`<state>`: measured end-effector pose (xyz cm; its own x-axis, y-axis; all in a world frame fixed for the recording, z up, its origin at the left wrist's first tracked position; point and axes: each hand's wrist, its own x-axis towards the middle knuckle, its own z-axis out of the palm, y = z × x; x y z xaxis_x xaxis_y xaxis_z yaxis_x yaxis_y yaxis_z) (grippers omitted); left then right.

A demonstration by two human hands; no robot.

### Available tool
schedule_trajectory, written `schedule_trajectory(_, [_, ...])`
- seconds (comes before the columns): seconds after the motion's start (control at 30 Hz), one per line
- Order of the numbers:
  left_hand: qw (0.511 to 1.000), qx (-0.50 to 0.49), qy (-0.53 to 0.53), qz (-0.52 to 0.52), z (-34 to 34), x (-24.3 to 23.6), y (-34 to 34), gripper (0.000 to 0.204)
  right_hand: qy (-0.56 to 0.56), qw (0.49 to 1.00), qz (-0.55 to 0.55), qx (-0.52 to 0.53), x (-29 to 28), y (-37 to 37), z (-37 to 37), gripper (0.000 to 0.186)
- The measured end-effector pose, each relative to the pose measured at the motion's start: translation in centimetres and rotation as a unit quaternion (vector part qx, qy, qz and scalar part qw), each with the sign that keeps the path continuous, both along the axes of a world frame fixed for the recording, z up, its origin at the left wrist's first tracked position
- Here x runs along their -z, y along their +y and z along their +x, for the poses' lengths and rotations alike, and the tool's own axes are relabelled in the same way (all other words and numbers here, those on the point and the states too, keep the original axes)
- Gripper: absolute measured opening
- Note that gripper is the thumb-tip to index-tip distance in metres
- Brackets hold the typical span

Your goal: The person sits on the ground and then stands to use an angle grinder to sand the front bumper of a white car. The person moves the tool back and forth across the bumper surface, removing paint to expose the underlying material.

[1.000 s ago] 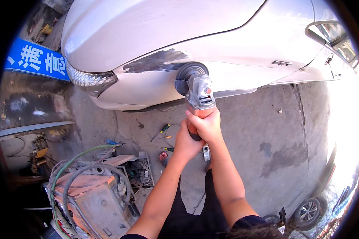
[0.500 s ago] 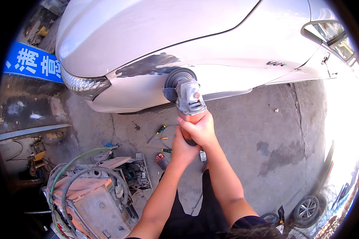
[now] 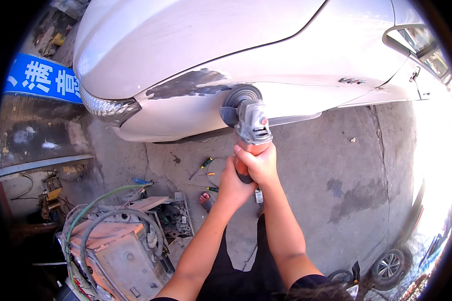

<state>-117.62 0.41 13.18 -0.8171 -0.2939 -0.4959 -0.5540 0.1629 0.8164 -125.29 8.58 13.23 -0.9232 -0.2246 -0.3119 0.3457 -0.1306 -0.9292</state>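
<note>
Both my hands are wrapped around an angle grinder [image 3: 252,121] with an orange body and a grey head. My left hand [image 3: 235,186] closes on the rear of the body from the left. My right hand [image 3: 262,163] grips just ahead of it on the right. The round dark disc [image 3: 239,100] lies against the fender of a white car [image 3: 276,65], or very close to it; contact cannot be told. To its left, a dark grey patch of bared paint [image 3: 188,84] with ragged edges marks the fender above the headlight [image 3: 110,109].
An orange and grey machine [image 3: 125,251] with looped hoses stands lower left, beside a tray of loose parts [image 3: 178,213]. Screwdrivers [image 3: 206,163] and a cable lie on the concrete floor [image 3: 306,200]. A blue sign [image 3: 42,78] is at upper left, a wheel [image 3: 388,263] at lower right.
The grinder and both hands have shifted right along the fender, away from the grey patch. The whole view has also slid slightly. My grip is unchanged.
</note>
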Motion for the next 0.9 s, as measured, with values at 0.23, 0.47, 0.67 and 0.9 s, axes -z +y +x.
schedule_trajectory(0.23, [0.999,0.035,-0.034,-0.02,-0.5,-0.3,0.0,0.091,0.002,0.999,-0.039,0.031,0.3,0.3,-0.4,0.028])
schedule_trajectory(0.47, [0.999,-0.025,-0.021,-0.003,1.2,0.0,-0.6,0.083,0.035,0.999,0.011,0.004,0.9,-1.9,1.3,0.032])
schedule_trajectory(0.67, [0.998,0.039,-0.025,-0.05,-0.2,-0.5,-1.1,0.085,0.005,0.999,-0.039,0.018,0.3,-0.8,0.1,0.031])
schedule_trajectory(0.9, [0.999,-0.034,-0.003,-0.019,1.6,0.0,-1.9,0.091,0.022,0.999,0.01,-0.027,0.4,-3.0,1.0,0.041])
